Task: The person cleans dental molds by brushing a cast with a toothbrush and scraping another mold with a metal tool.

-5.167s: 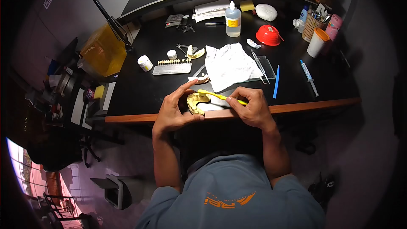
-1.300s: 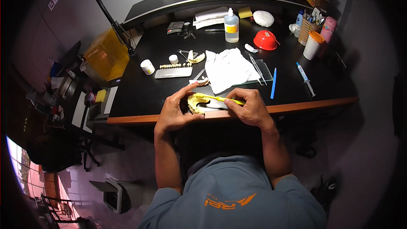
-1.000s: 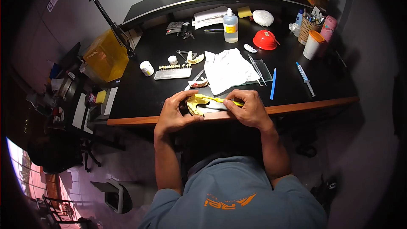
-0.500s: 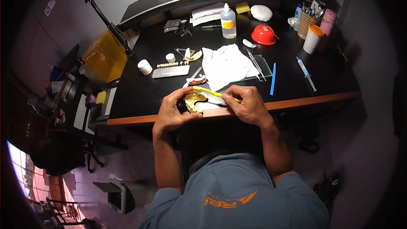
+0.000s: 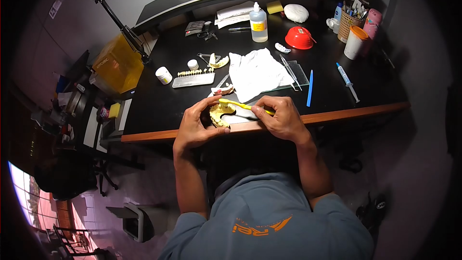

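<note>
My left hand (image 5: 195, 123) is closed around a yellowish dental cast (image 5: 219, 115), a horseshoe-shaped arch with teeth, held at the table's front edge. In my right hand (image 5: 281, 118) is a yellow toothbrush (image 5: 240, 105), gripped by its handle between thumb and fingers. Its head lies over the upper end of the cast, near my left fingertips; whether the bristles touch the teeth I cannot tell. Just beyond the cast rests another dental model (image 5: 223, 90) with a reddish part. A white cloth (image 5: 255, 74) is spread behind the toothbrush.
Left of the cloth stand a tooth shade guide (image 5: 193, 81) and a white jar (image 5: 163, 75). A clear bottle (image 5: 258, 25) and a red bowl (image 5: 299, 38) are farther back. Tweezers (image 5: 290, 71), a blue stick (image 5: 310, 88) and a syringe (image 5: 347, 82) lie to the right.
Both hands, the cast and the toothbrush keep almost the same position. The whole view has shifted very slightly.
</note>
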Demonstrator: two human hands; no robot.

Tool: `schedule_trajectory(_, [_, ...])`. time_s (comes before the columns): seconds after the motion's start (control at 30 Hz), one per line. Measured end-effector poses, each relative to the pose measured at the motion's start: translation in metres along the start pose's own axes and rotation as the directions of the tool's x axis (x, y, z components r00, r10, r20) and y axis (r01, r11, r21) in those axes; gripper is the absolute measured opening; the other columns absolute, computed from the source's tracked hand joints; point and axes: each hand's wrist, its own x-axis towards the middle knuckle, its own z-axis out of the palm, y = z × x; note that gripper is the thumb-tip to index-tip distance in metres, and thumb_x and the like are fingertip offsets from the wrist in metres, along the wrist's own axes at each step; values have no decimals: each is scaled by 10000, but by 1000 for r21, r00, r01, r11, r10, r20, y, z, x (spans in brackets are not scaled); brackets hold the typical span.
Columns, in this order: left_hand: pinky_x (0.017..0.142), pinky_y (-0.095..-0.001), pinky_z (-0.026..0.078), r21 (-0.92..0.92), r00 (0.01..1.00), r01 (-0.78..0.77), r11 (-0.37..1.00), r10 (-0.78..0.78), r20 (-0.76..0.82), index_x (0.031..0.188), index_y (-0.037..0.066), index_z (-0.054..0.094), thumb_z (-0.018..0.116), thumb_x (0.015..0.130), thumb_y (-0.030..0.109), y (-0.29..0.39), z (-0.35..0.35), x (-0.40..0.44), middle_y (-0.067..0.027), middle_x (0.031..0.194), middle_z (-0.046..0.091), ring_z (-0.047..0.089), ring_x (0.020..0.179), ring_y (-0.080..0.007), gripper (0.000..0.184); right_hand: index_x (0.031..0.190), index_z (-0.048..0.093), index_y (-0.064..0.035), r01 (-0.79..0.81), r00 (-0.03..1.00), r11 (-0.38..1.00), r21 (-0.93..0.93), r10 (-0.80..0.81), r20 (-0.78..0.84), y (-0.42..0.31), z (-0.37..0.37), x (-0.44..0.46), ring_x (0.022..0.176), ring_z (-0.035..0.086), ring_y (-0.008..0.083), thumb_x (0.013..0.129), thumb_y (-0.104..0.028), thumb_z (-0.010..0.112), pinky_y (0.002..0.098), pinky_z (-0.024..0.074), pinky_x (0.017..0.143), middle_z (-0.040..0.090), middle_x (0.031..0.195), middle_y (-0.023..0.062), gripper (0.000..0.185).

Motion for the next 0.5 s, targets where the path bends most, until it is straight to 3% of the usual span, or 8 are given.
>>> schedule_trajectory(0.23, [1088,-383,568,20,1000,7,1000,-7,10,1461,-9,675,1074,653,328,1,-1,0,-190,1296,777,749,1241,-258,963,979,789,45,47,999,999,-26,-47,-8,3,0,0,571,577,132,1061,-219,743,351,437,560,686,675,117,280])
schedule_trajectory(0.33, [1086,-382,568,-10,1000,11,1000,-11,5,1460,-10,676,1075,653,328,0,0,0,-187,1295,778,751,1237,-258,962,978,790,43,-22,1000,1000,-2,22,-11,-3,-1,0,567,568,128,1056,-216,748,353,434,556,678,669,114,274])
schedule_trajectory(0.43, [1164,-392,506,-34,998,55,998,-54,20,1477,1,672,1075,648,332,3,-1,-1,-162,1345,762,704,1305,-255,980,977,791,41,-13,1000,1000,-4,13,-1,-1,0,-1,568,570,127,1052,-213,753,354,435,555,679,668,114,268])
schedule_trajectory(0.5, [1104,-382,549,-26,1000,29,999,-29,8,1464,-7,675,1077,649,336,2,0,-1,-177,1299,774,740,1239,-254,971,974,790,41,3,1000,1000,-2,-3,-21,0,1,-1,566,571,127,1052,-211,753,354,435,555,679,667,114,267])
